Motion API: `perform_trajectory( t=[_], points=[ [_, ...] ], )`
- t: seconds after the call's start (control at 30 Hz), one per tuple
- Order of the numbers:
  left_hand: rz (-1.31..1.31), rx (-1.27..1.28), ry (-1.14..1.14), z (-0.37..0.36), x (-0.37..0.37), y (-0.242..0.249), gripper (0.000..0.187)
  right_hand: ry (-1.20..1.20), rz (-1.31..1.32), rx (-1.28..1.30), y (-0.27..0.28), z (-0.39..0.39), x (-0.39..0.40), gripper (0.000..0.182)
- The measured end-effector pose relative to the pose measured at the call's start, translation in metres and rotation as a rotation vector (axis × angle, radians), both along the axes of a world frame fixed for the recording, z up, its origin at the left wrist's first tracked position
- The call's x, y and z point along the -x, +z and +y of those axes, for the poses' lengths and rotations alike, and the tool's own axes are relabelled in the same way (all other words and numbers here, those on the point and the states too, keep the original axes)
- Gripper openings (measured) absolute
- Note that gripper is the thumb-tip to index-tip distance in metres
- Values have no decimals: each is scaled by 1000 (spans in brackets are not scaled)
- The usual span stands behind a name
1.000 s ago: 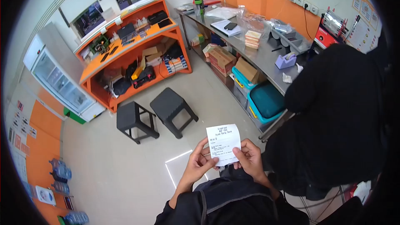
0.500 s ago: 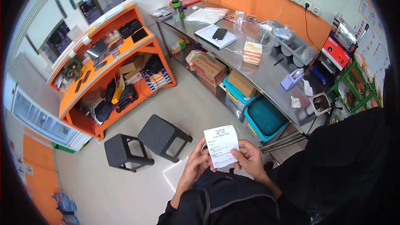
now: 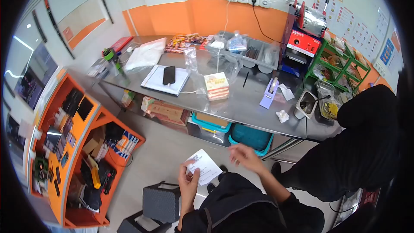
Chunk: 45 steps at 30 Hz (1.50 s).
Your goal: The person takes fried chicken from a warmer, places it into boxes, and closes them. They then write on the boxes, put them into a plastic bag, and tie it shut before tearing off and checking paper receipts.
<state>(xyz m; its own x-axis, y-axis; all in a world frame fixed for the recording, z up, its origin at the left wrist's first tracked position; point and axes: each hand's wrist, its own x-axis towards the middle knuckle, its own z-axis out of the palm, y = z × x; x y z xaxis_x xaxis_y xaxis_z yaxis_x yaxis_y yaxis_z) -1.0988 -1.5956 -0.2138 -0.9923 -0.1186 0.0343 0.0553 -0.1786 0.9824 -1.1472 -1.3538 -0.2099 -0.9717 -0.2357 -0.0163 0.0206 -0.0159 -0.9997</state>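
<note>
A printed white receipt (image 3: 205,168) is pinched at its left edge in my left hand (image 3: 189,181), tilted above the floor. My right hand (image 3: 246,157) is off the paper, to its right, with fingers loosely stretched out and nothing in them. It hovers in front of the steel table (image 3: 172,103). On that table, beyond my hands, stand a stack of small paper boxes (image 3: 217,87) and a purple tape dispenser (image 3: 268,95). A black phone (image 3: 169,76) lies on white papers (image 3: 151,79) there.
Two dark stools (image 3: 160,203) stand at lower left, near an orange counter (image 3: 73,164). Under the table are teal-lidded bins (image 3: 250,137) and a cardboard box (image 3: 166,113). At right, a person in black (image 3: 345,159) stands close by. A red machine (image 3: 303,42) sits at the back.
My right hand has let go of the receipt and moved away from it, up toward the table. The left hand keeps the receipt. The view has turned right, toward the table.
</note>
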Motion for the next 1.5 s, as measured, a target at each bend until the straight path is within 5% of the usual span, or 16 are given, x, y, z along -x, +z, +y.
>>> perform_trajectory(
  t=[0.1, 0.23, 0.3, 0.37, 0.43, 0.5, 0.53, 0.6, 0.67, 0.73, 0.97, 1.07, 1.13, 1.5],
  points=[
    [-71, 23, -81, 12, 47, -5, 26, -337, -16, -105, -38, 54, 88, 14],
    [56, 137, -472, 52, 140, -26, 40, -802, 197, -809, -76, 111, 244, 27],
    [124, 168, -626, 83, 198, -43, 44, -913, 99, -953, -89, 117, 314, 30],
    [211, 203, -693, 112, 255, -78, 50, -925, -11, -1055, -84, 107, 356, 31],
    [125, 616, -764, 131, 300, -74, 56, -944, -148, -1158, -96, 106, 384, 33],
    [125, 608, -811, 145, 331, -79, 61, -766, -12, -1237, -117, 120, 404, 31],
    [268, 648, -775, 152, 344, -90, 62, -778, -41, -1245, -112, 124, 398, 31],
    [580, 731, -646, 167, 365, -115, 67, -660, 34, -729, -90, 131, 367, 26],
    [503, 785, -658, 179, 363, -106, 69, -706, 32, -539, -35, 110, 312, 18],
    [445, 924, -636, 188, 366, -106, 75, -704, 87, -96, -75, 108, 281, 12],
    [399, 947, -730, 192, 369, -96, 84, -690, -1, 2, -120, 105, 241, 12],
    [380, 934, -834, 193, 376, -96, 89, -682, 134, -146, -124, 106, 246, 10],
    [503, 1001, -707, 194, 376, -102, 92, -574, 191, -350, -114, 105, 245, 10],
    [328, 921, -814, 196, 377, -93, 94, -605, 224, -426, -109, 104, 250, 10]
  ],
)
